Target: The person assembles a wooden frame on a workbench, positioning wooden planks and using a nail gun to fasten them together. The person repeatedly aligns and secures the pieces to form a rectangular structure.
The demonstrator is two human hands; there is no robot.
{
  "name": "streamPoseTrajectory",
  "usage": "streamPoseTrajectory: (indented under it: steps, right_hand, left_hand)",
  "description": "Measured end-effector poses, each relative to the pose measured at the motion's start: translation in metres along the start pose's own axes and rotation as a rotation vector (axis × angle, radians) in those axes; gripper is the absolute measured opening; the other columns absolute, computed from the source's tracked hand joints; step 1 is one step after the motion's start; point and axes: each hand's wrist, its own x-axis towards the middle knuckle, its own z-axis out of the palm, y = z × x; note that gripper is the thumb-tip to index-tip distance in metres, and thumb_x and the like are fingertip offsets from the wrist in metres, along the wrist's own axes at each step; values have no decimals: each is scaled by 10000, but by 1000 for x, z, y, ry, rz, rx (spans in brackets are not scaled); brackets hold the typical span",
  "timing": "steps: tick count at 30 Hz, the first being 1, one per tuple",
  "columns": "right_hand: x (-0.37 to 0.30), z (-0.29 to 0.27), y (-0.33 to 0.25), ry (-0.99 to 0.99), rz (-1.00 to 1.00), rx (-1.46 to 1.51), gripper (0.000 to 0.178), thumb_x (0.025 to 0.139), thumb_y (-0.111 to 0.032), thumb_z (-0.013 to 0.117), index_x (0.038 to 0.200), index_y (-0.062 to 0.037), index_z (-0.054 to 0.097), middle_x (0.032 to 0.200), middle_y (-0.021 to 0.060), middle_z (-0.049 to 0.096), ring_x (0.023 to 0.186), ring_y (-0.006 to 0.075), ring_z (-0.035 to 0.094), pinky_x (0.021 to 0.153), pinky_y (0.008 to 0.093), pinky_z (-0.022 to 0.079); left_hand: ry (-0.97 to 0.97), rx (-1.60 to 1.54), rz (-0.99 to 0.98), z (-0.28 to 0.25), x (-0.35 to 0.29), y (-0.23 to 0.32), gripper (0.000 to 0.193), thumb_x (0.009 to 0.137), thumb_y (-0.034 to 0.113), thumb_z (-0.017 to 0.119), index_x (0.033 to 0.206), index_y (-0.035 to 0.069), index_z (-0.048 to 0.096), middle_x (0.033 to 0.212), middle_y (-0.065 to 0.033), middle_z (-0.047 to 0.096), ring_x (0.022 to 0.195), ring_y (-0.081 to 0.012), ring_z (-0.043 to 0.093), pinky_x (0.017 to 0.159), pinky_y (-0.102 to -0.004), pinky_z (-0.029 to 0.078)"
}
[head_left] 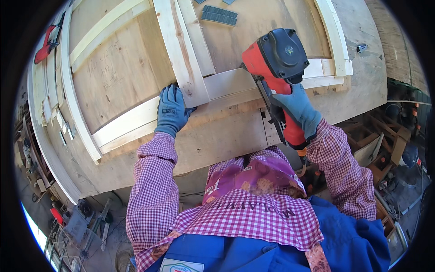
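Observation:
My left hand (172, 109), in a blue-grey work glove, grips the near end of an upright pale wooden board (183, 50), fingers along its left edge and thumb by its bottom corner. That end lies over a crosswise wooden strip (129, 121) of a frame. My right hand (299, 106), gloved alike, is closed round the handle of a red and black nail gun (277, 61). The gun is tilted, its nose over the crosswise strip to the right of the board. Whether the nose touches the wood I cannot tell.
Nail strips (219, 15) lie on the plywood panel (118, 68) beyond the board. Another red tool (45, 47) rests on wood strips at the far left. A hose (302, 168) hangs from the gun. Wooden scraps (376, 140) and clutter fill the floor at right.

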Motion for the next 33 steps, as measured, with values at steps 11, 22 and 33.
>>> streamPoseTrajectory:
  steps: [11, 22, 33]
  right_hand:
    - [-20, 10, 5, -28, -66, -3, 223, 732, -88, 639, 922, 10, 574, 647, 86, 624, 497, 141, 574, 461, 281, 486]
    - [-117, 52, 42, -121, 11, -132, 534, 705, -87, 707, 1204, -5, 536, 1104, 114, 612, 1009, 198, 577, 885, 314, 477]
    - [-119, 89, 40, -115, 37, -171, 580, 693, -101, 687, 1238, -6, 514, 1162, 132, 589, 1059, 240, 573, 924, 339, 459]
  left_hand:
    - [7, 39, -6, -5, 1, -2, 824, 773, 420, 722, 1323, -90, 381, 1367, -264, 389, 1270, -423, 370, 1114, -469, 277]
    - [82, -29, 31, 2, 2, 0, 817, 728, 414, 756, 1292, -69, 415, 1312, -233, 433, 1217, -393, 406, 1078, -447, 316]
    - [125, -59, 25, 7, 0, -3, 824, 722, 426, 750, 1284, -78, 420, 1311, -244, 428, 1231, -403, 390, 1099, -480, 276]
